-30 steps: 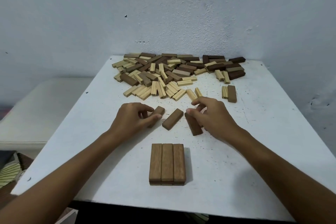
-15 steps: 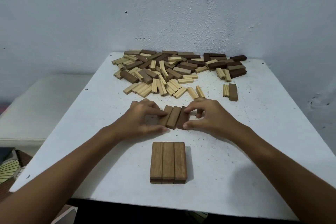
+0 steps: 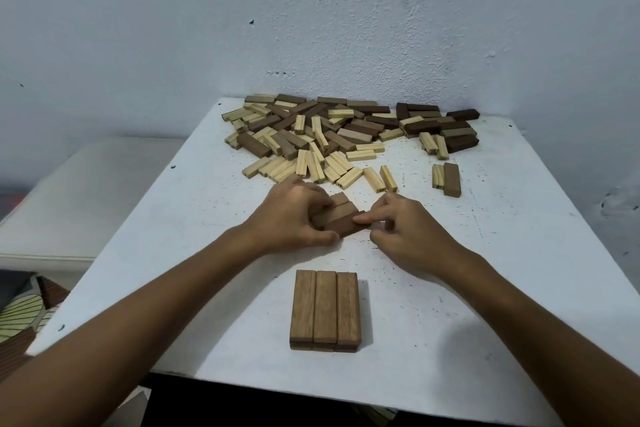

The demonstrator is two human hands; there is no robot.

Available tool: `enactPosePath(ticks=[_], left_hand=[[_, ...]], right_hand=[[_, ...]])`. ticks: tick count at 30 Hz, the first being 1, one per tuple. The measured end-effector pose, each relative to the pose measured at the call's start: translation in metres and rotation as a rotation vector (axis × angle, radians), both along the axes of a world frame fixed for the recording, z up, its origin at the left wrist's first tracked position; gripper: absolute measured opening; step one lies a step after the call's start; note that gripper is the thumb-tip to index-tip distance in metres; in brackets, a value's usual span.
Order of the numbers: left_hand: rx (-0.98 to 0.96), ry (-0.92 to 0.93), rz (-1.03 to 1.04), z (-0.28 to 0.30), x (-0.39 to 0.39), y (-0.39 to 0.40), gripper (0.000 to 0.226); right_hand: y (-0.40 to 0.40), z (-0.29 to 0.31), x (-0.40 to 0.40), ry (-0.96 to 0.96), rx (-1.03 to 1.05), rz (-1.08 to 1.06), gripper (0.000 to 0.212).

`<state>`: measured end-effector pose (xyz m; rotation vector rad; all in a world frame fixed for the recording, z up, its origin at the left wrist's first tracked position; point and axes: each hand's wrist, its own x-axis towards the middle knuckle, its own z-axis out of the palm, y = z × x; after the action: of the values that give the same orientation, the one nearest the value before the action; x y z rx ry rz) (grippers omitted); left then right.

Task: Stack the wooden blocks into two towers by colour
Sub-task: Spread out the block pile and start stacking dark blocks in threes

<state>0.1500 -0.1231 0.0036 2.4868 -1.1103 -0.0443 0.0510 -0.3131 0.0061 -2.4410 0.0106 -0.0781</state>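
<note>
The person leans over a white table (image 3: 485, 270) and works with both hands near its middle. The left hand (image 3: 291, 218) curls its fingers and thumb around a set of three brown blocks (image 3: 341, 217), which lie side by side, touching each other and turned at an angle. The right hand (image 3: 405, 229) meets the same set from the other side: its forefinger lies on the end of the nearest block and the thumb is under it, so it pinches the set, while the other fingers are bent.

Closer to the person, near the front edge of the table, stands the start of the brown tower (image 3: 325, 310): three brown blocks packed together lengthwise, with the ends of a lower layer showing beneath them.

At the far side of the table, close to the wall (image 3: 173, 28), lies the loose pile of blocks (image 3: 329, 139), brown and pale ones mixed. To the right of the pile, apart from it, one pale block and one brown block (image 3: 452, 179) lie side by side.
</note>
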Motion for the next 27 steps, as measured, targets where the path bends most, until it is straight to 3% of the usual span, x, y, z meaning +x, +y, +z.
enactPosePath(ticks=[3, 7, 11, 15, 18, 22, 27], left_hand=[[0.07, 0.075, -0.109, 0.013, 0.012, -0.002, 0.065], [0.071, 0.159, -0.127, 0.014, 0.021, 0.001, 0.068], [-0.475, 0.196, 0.123, 0.0, 0.001, 0.004, 0.047], [-0.882, 0.603, 0.341, -0.01, -0.021, 0.0, 0.041], [-1.071, 0.843, 0.351, -0.005, -0.032, -0.005, 0.041], [-1.137, 0.923, 0.338, -0.001, -0.035, -0.011, 0.051], [-1.077, 0.945, 0.309, -0.002, -0.035, -0.017, 0.058]], right_hand=[[0.006, -0.004, -0.004, -0.001, -0.016, 0.017, 0.036], [0.012, -0.007, -0.006, -0.039, -0.005, 0.012, 0.036], [0.018, -0.005, -0.002, -0.172, 0.382, -0.196, 0.037], [0.033, -0.01, 0.011, -0.121, 0.884, -0.284, 0.056], [0.047, -0.009, 0.019, -0.154, 1.05, -0.316, 0.067], [0.061, -0.009, 0.026, -0.188, 1.095, -0.355, 0.079], [0.069, -0.014, 0.029, -0.234, 1.089, -0.374, 0.058]])
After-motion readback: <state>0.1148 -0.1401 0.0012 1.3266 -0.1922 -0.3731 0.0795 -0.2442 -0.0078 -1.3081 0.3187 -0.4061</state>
